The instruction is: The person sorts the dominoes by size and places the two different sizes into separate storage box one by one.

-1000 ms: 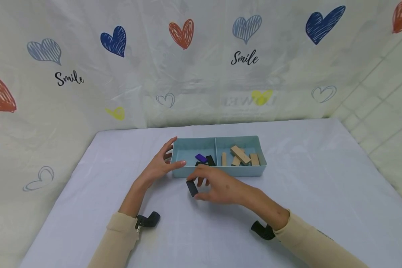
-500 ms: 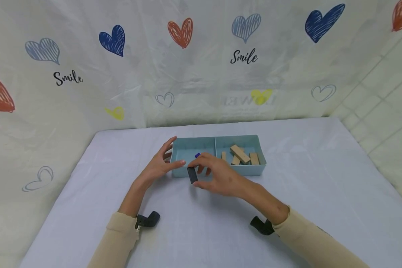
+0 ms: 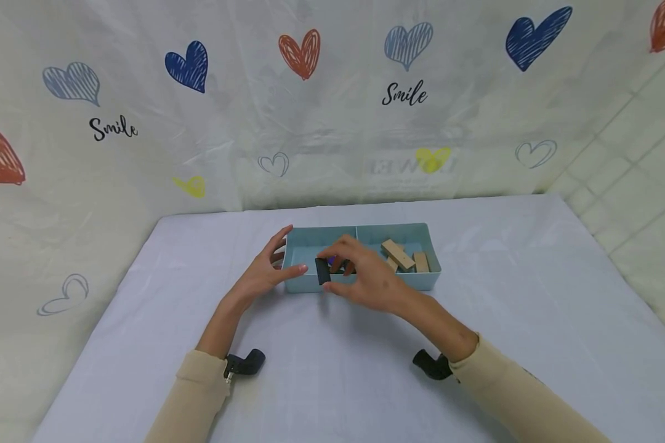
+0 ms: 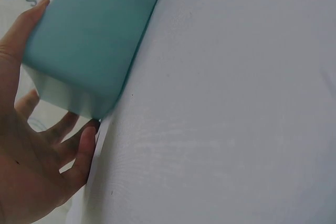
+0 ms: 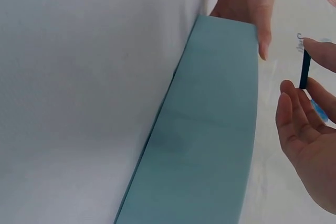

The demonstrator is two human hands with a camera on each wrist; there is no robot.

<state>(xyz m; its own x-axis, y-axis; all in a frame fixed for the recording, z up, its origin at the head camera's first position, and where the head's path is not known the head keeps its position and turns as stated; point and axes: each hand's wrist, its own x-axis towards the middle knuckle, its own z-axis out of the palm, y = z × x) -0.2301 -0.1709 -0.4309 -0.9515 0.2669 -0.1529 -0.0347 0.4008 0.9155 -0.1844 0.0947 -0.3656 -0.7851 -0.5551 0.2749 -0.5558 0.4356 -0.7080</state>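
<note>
A pale blue two-compartment box (image 3: 399, 282) stands on the white-covered table. At its left end, my left hand (image 3: 264, 271) spreads around the corner, thumb along the near rim and fingers loosely against the end wall. My right hand (image 3: 368, 280) pinches a small black block (image 3: 322, 271) between thumb and fingertips, tilted nearly upright over the near rim by the left compartment. In the right wrist view, the block (image 5: 305, 69) shows edge-on. A purple block (image 3: 331, 260) lies in the left compartment, mostly hidden behind the right hand. Wooden blocks (image 3: 398, 254) lie in the right compartment.
White cloth (image 3: 332, 381) covers the table around the box. Behind it hangs a light sheet (image 3: 332, 123) printed with hearts and "Smile". A black wrist camera (image 3: 246, 363) sits on the left wrist and another wrist camera (image 3: 433, 365) on the right.
My right hand has lifted the black block from in front of the box up and away to the near rim of the left compartment. My left hand has stayed at the box's end.
</note>
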